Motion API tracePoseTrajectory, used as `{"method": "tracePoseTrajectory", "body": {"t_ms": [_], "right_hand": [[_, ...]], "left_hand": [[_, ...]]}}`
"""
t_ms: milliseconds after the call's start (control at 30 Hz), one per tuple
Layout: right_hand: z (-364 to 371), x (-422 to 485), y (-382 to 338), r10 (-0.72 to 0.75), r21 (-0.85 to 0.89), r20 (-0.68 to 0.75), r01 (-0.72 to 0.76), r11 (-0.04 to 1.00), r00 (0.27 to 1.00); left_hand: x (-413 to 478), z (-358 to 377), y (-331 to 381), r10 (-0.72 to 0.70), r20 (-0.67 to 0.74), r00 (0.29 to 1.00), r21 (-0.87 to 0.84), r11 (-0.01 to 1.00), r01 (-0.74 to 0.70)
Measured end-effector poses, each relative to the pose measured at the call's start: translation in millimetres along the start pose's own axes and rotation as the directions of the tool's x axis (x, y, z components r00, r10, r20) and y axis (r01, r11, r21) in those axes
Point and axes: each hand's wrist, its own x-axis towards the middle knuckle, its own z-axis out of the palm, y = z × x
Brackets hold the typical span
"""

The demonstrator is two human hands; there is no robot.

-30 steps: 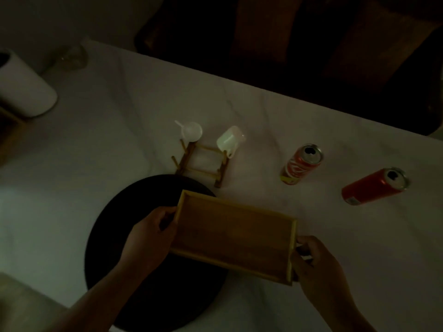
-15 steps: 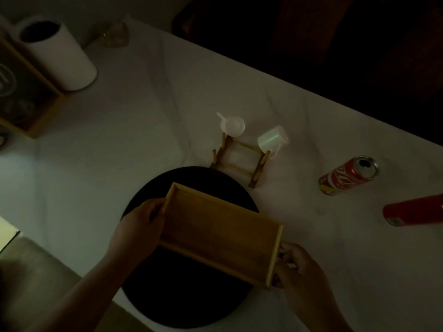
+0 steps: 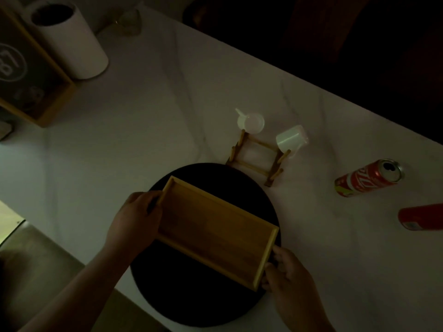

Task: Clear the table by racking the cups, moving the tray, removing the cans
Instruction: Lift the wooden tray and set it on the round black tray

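While both hands still grip tray, it's shifted left over black mat

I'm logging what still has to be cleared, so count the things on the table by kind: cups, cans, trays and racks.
Cups: 2, white, one and another, both on the rack
Cans: 2, red, one lying, one cut off by the frame edge
Wooden tray: 1, held by left hand and right hand
Wooden rack: 1
Total: 6
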Motion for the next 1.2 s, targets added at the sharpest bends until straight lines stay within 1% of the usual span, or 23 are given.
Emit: {"method": "tracePoseTrajectory", "body": {"t_ms": [100,267,367,500,667,833,933,967,1000,1067,1133,1200], "right_hand": [[8.0,-2.1,-2.6,0.027,-0.004,0.007,-0.027,1.0,1.0],[12.6,-1.1,-3.8,0.054,-0.038,0.023,-0.053,0.998,0.998],[14.2,0.5,-3.8,0.058,-0.046,0.006,-0.058,0.997,0.998],[18.1,-0.2,-5.6,0.071,-0.081,0.002,-0.071,0.994,0.997],[21.6,-3.1,-1.7,0.072,-0.082,-0.01,-0.072,0.994,0.997],[22.7,-7.4,-2.6,0.073,-0.091,0.008,-0.072,0.993,0.997],[17.4,-7.1,-10.7,0.068,-0.092,0.031,-0.064,0.994,0.997],[13.8,-5.3,-14.0,0.057,-0.104,0.043,-0.052,0.993,0.997],[9.1,-2.4,-17.0,0.029,-0.148,0.042,-0.022,0.989,0.999],[-2.3,4.2,-20.9,-0.066,-0.285,0.007,0.065,0.956,0.998],[-14.4,7.7,-26.5,-0.195,-0.367,-0.035,0.168,0.915,0.98],[-27.1,8.5,-32.3,-0.368,-0.498,-0.062,0.29,0.817,0.928]], "left_hand": [[1.6,0.9,-8.0,0.015,-0.002,1.0,-0.012,1.0,-0.015],[3.9,1.6,-15.7,0.011,0.067,0.998,0.002,1.0,-0.011],[2.5,0.5,-16.7,0.034,0.07,0.997,0.003,0.999,-0.034],[1.6,-2.3,-13.9,0.065,0.074,0.995,0.035,0.997,-0.068],[0.5,-3.3,-12.3,0.086,0.103,0.991,0.076,0.993,-0.094],[1.2,-1.2,-10.3,0.083,0.109,0.991,0.117,0.988,-0.096],[1.3,-3.3,-4.5,0.048,0.112,0.993,0.123,0.991,-0.062],[0.5,-3.7,-1.2,0.046,0.104,0.994,0.133,0.989,-0.06],[-1.5,-4.1,3.5,0.075,0.088,0.993,0.165,0.982,-0.089],[-6.2,-3.0,15.4,0.199,0.065,0.978,0.259,0.943,-0.209],[-11.0,-3.0,33.5,0.246,0.043,0.968,0.222,0.943,-0.249],[-15.2,-0.8,53.0,0.305,0.05,0.951,0.186,0.933,-0.309]]}}
